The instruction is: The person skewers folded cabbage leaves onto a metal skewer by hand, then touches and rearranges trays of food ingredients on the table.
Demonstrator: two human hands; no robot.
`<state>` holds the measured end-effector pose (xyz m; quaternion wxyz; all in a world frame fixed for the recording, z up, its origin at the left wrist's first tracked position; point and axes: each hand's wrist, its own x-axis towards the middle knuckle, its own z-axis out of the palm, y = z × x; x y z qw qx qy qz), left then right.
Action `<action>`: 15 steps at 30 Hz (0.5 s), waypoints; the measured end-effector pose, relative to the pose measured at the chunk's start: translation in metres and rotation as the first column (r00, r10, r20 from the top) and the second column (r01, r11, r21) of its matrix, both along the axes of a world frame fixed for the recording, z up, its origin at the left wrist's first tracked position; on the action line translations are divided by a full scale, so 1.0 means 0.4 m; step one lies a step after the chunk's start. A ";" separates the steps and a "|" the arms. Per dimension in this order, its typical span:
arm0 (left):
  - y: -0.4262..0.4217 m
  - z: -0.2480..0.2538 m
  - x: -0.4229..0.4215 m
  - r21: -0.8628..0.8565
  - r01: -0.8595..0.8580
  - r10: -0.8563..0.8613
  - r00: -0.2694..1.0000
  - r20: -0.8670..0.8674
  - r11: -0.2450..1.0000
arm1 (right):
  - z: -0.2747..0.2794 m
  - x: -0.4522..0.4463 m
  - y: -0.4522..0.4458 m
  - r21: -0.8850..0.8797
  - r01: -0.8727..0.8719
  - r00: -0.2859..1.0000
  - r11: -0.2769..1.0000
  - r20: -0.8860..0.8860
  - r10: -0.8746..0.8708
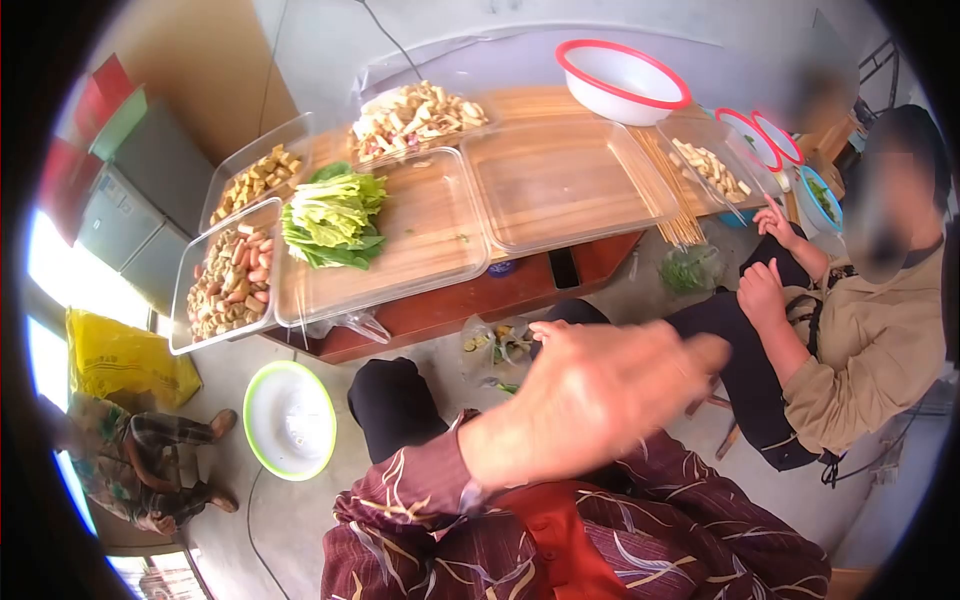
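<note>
My left hand (590, 395) crosses in front of my body, its back towards me. Its fingers point right, blurred and partly hidden, so I cannot make out anything in them. Behind it, a few fingertips (545, 329) show, apparently of my right hand; the rest is covered. Beyond my hands stands a wooden table with a clear tray (400, 275) holding green leafy lettuce (335, 217). Beside it lies another clear tray (570, 185). Bamboo skewers (665, 190) lie along its right side.
More trays hold sausage pieces (232, 285), tofu-like cubes (262, 180) and pale chunks (420, 118). A red-rimmed basin (622, 85) stands at the back. A green-rimmed basin (290, 420) sits on the floor. Another person (860, 330) sits at right, someone else (140, 460) at far left.
</note>
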<state>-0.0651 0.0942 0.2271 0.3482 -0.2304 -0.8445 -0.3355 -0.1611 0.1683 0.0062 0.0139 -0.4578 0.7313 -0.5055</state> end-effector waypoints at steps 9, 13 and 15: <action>-0.372 -0.177 -0.137 0.355 -0.459 0.262 0.837 0.481 0.814 | -0.007 -0.024 -0.041 0.117 -0.191 0.967 0.975 -0.148 0.207; -0.659 -0.212 -0.277 0.333 -0.646 0.519 0.757 0.397 0.687 | -0.062 -0.035 -0.081 0.163 -0.330 0.944 0.930 0.034 0.329; -0.819 -0.269 -0.357 0.243 -0.765 0.681 0.642 0.351 0.596 | -0.054 -0.035 -0.081 0.164 -0.344 0.939 0.925 0.059 0.339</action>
